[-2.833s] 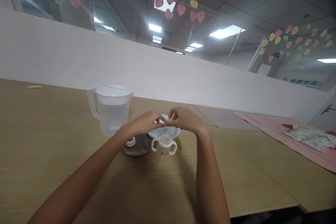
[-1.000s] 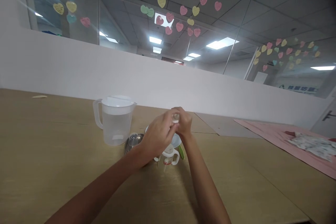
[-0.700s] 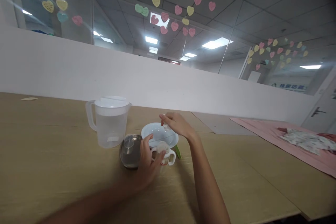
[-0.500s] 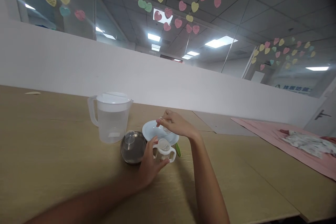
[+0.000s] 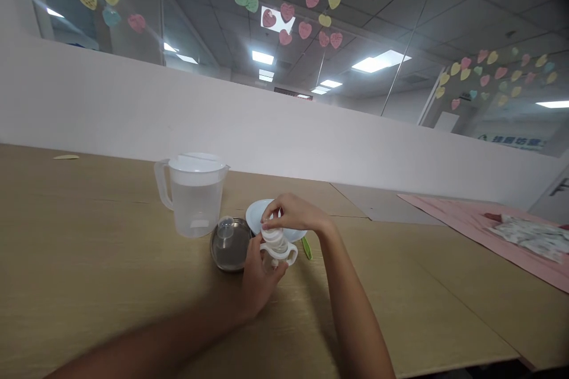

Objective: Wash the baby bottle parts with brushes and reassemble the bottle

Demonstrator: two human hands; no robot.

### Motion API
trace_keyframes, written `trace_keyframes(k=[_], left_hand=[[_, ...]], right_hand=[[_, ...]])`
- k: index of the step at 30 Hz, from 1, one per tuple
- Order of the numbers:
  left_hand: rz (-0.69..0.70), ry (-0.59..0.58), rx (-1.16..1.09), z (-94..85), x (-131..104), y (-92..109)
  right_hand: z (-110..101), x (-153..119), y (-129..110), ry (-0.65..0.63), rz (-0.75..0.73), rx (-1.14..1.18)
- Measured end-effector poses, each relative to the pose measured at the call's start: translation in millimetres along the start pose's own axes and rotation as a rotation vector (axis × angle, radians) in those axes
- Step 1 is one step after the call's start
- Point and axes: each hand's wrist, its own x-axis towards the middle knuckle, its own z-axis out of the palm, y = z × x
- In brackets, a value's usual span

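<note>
My left hand (image 5: pixel 260 278) is wrapped round a clear baby bottle (image 5: pixel 269 262) with a white two-handled holder (image 5: pixel 291 253). Above it, my right hand (image 5: pixel 288 213) pinches the top of a white bottle collar (image 5: pixel 272 237), which sits at or just over the bottle's mouth; whether it is seated I cannot tell. Behind my hands lies a light blue plate (image 5: pixel 255 213), partly hidden by them. To the left, a round metal dish (image 5: pixel 231 254) holds a clear dome cap (image 5: pixel 226 227).
A clear lidded pitcher (image 5: pixel 198 201) with a handle stands at the back left. Something slim and green (image 5: pixel 306 249) lies by the plate's right edge. A pink cloth (image 5: pixel 440 213) with a patterned white cloth (image 5: pixel 531 235) on it covers the table's right side. A white wall (image 5: pixel 267 124) runs behind.
My right hand has come from over the plate down to the bottle's mouth with the white collar. My left hand has kept its hold on the bottle. The view has shifted slightly.
</note>
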Motion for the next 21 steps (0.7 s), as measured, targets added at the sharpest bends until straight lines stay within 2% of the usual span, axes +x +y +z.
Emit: trace_keyframes(k=[5,9,15,21], left_hand=[[-0.002,0.034,-0.057,2.1,-5,2],[0.007,0.025,-0.061,1.6,-4,2],[0.004,-0.015,-0.074,0.5,-2,2],[0.011,-0.037,-0.133,2.0,0,-2]], right_hand=[[2,0,3,-0.122,0.045,0.003],[-4,-5,7,-0.109,0.094,-0.043],[-9,-11,12,-0.056,0.302,-0.16],[-4,-7,9,-0.104,0.193,-0.143]])
